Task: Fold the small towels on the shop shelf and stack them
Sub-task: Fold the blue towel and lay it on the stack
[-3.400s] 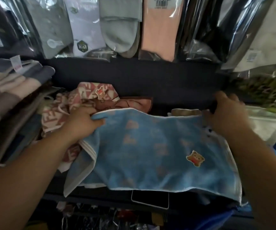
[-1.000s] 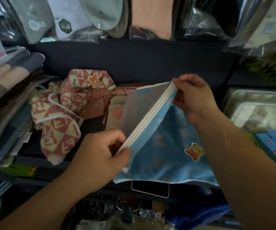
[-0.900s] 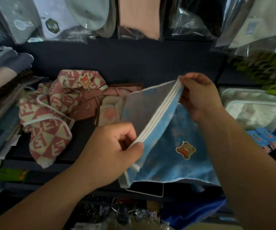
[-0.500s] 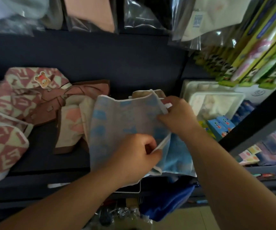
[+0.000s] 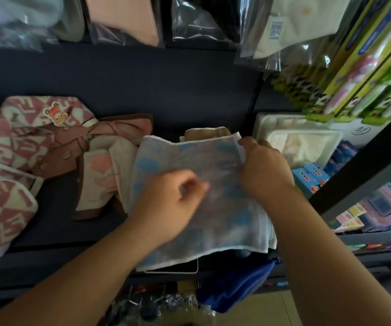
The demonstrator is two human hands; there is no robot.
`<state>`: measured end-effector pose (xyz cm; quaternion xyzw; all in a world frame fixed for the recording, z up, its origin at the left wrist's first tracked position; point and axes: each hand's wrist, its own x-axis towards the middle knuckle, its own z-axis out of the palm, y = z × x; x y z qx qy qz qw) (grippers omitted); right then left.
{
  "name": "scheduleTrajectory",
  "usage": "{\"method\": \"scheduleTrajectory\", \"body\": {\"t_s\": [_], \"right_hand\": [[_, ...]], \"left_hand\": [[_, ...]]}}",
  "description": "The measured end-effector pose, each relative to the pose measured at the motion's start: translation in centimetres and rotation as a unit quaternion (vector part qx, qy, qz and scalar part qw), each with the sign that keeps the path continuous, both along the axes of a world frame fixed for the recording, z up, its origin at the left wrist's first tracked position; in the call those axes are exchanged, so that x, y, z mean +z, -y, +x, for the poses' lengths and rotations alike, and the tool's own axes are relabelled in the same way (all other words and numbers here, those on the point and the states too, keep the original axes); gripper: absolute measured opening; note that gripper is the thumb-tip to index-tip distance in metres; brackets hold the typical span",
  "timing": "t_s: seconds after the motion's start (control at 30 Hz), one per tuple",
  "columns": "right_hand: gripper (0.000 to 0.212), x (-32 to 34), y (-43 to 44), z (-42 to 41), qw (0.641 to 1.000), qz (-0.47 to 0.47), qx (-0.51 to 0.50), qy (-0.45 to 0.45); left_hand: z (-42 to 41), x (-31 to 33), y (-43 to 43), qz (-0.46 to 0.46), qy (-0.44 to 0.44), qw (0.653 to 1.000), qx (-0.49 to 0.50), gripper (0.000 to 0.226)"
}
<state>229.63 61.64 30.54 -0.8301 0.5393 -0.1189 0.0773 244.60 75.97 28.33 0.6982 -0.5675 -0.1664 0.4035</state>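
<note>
A blue towel (image 5: 178, 156) lies folded on the dark shelf (image 5: 55, 208), pale side up, on top of a beige towel (image 5: 206, 134) whose far edge shows behind it. My right hand (image 5: 262, 170) grips the blue towel's far right corner. My left hand (image 5: 171, 205) is blurred over the towel's middle, fingers loosely curled, with no edge between them. Unfolded towels lie to the left: a pink and cream one with brown trim (image 5: 102, 170) and a pink checked one (image 5: 8, 208) with a bear badge.
White trays (image 5: 302, 142) and small blue boxes (image 5: 312, 175) fill the shelf bay to the right, past a dark upright. Bagged goods (image 5: 123, 17) hang above the shelf. A blue bag (image 5: 236, 285) sits below the shelf's front edge.
The raised half of the blue towel has come down flat, so the bear badge is covered. My left hand has let go of the edge and moved over the towel's middle.
</note>
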Motion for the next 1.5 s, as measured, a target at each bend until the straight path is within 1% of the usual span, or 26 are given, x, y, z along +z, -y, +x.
{"method": "scheduleTrajectory", "body": {"t_s": [0.07, 0.13, 0.2, 0.27, 0.33, 0.43, 0.5, 0.57, 0.67, 0.77, 0.83, 0.9, 0.93, 1.0, 1.03, 1.07, 1.1, 1.17, 1.23, 1.33, 1.5], "right_hand": [[0.06, -0.1, -1.5, 0.7, 0.998, -0.003, 0.046, -0.033], [0.066, -0.7, -2.7, 1.6, 0.993, 0.03, 0.091, -0.071], [0.076, -1.7, -3.2, 2.6, 0.984, 0.069, 0.114, -0.122], [0.084, -2.6, -3.4, 3.3, 0.978, 0.083, 0.123, -0.149], [0.089, -3.0, -3.5, 3.8, 0.977, 0.089, 0.119, -0.155], [0.093, -3.0, -3.7, 4.5, 0.977, 0.108, 0.11, -0.147], [0.095, -3.0, -4.1, 5.2, 0.977, 0.116, 0.112, -0.141], [0.097, -2.9, -4.8, 6.0, 0.976, 0.125, 0.115, -0.134], [0.099, -2.9, -6.1, 7.3, 0.973, 0.144, 0.128, -0.124], [0.095, -2.7, -7.7, 8.3, 0.969, 0.156, 0.154, -0.116], [0.09, -2.4, -8.0, 8.6, 0.97, 0.146, 0.177, -0.085], [0.08, -2.1, -7.5, 8.1, 0.978, 0.086, 0.188, -0.002], [0.075, -1.9, -6.8, 7.6, 0.983, 0.052, 0.168, 0.058], [0.066, -1.6, -4.9, 6.3, 0.984, 0.018, 0.085, 0.155], [0.064, -1.5, -3.8, 5.7, 0.985, 0.021, 0.042, 0.166], [0.062, -1.5, -2.9, 5.2, 0.987, 0.038, 0.008, 0.153], [0.056, -1.6, -2.2, 4.8, 0.988, 0.062, -0.011, 0.14], [0.033, -1.9, -1.7, 4.8, 0.983, 0.091, -0.012, 0.162], [0.022, -2.0, -1.6, 5.2, 0.976, 0.092, 0.0, 0.196], [0.023, -2.4, -1.3, 5.9, 0.97, 0.117, -0.002, 0.212], [0.028, -2.4, -1.5, 6.3, 0.965, 0.13, -0.003, 0.227]], "left_hand": [[3.7, -0.9, -0.9, -0.012, 0.096, 0.989, 0.111, 0.02], [6.5, -1.8, -1.6, 0.05, 0.16, 0.972, 0.163, 0.031], [7.9, -2.5, -1.9, 0.112, 0.193, 0.962, 0.157, 0.045], [8.5, -2.9, -2.2, 0.121, 0.208, 0.961, 0.134, 0.052], [9.4, -3.1, -2.6, 0.12, 0.222, 0.959, 0.126, 0.056], [11.1, -3.4, -3.2, 0.131, 0.281, 0.944, 0.117, 0.06], [12.2, -3.4, -3.5, 0.129, 0.303, 0.937, 0.112, 0.056], [13.3, -3.3, -3.9, 0.128, 0.329, 0.93, 0.104, 0.046], [14.8, -3.0, -4.9, 0.168, 0.372, 0.906, 0.113, 0.025], [16.1, -2.4, -5.9, 0.221, 0.379, 0.887, 0.147, 0.019], [17.1, -1.9, -6.4, 0.24, 0.372, 0.881, 0.168, 0.016], [17.8, -1.4, -6.8, 0.239, 0.363, 0.883, 0.177, 0.024], [17.8, -1.1, -6.9, 0.222, 0.358, 0.889, 0.178, 0.026], [17.1, -0.7, -6.8, 0.145, 0.336, 0.913, 0.183, 0.022], [16.4, -0.5, -6.6, 0.108, 0.31, 0.925, 0.19, 0.018], [15.8, -0.4, -6.2, 0.089, 0.27, 0.937, 0.201, 0.017], [15.2, -0.5, -5.7, 0.089, 0.23, 0.947, 0.207, 0.017], [14.7, -0.9, -4.7, 0.126, 0.194, 0.95, 0.211, 0.024], [14.7, -1.1, -4.1, 0.149, 0.161, 0.95, 0.223, 0.033], [14.6, -0.8, -3.5, 0.131, 0.118, 0.954, 0.242, 0.036], [14.8, -0.4, -2.9, 0.078, 0.012, 0.957, 0.28, 0.038]]}}
